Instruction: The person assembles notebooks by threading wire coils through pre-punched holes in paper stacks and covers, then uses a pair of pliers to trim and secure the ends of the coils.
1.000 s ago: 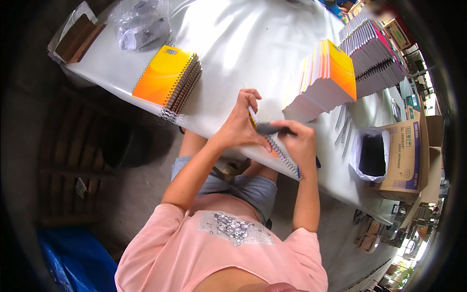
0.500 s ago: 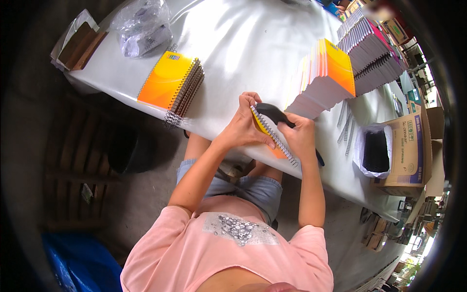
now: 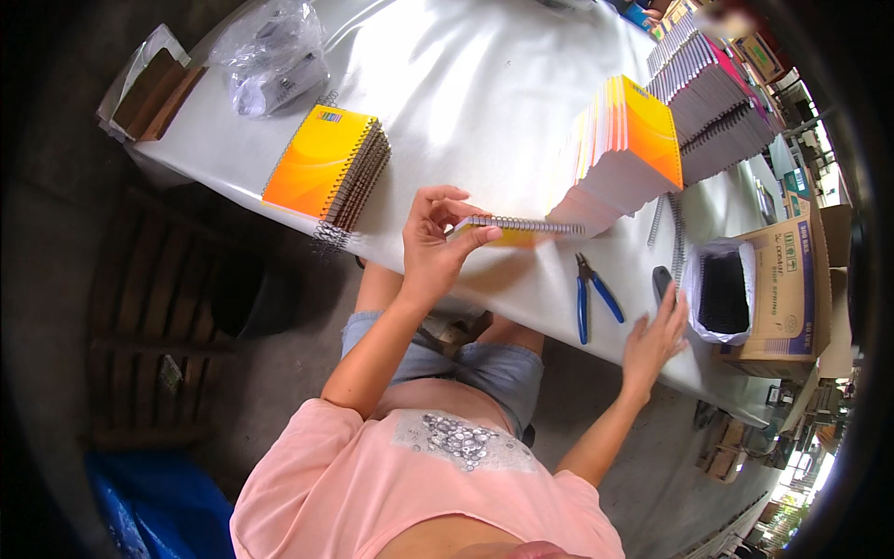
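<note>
Pinching spiral notebook [image 3: 514, 237] in left hand [image 3: 431, 244], right hand [image 3: 654, 339] (spread wide) by black tool [image 3: 661, 278]

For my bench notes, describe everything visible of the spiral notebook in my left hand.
The spiral notebook has a yellow-orange cover and a metallic-looking coil along its upper edge. Seen nearly edge-on and blurred, it's gripped at its left end by the left hand. Whether it touches the white table is unclear.

The brown carton [image 3: 767, 321] is lettered; the stacked spiral notebooks [image 3: 315, 166] too.
</note>
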{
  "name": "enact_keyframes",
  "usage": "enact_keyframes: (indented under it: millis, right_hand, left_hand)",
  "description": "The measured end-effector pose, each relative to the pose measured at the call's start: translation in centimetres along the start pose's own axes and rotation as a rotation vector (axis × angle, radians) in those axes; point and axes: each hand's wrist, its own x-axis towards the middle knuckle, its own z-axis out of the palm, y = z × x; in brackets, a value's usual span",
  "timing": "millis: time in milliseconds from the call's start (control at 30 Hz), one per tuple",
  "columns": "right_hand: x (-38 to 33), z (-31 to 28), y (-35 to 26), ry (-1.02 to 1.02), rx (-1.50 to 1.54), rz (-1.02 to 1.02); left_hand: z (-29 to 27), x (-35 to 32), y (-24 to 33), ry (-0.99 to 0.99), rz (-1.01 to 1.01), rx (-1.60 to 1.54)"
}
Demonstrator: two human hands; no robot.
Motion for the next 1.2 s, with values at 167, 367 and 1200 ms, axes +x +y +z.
enact_keyframes:
  millis: [167, 367, 1200]
  right_hand:
    - [-3.5, 1.4, -7.7, -0.119, 0.058, -0.182]
    - [-3.6, -1.7, -11.5, -0.034, 0.816, -0.251]
    - [-4.1, -5.1, -15.5, -0.903, 1.755, -0.119]
  left_hand:
    - [-0.1, -0.6, 0.8, 0.081, 0.254, 0.239]
    - [0.0, -1.1, 2.4, 0.072, 0.418, 0.420]
    - [-0.3, -1.9, 1.7, 0.061, 0.603, 0.447]
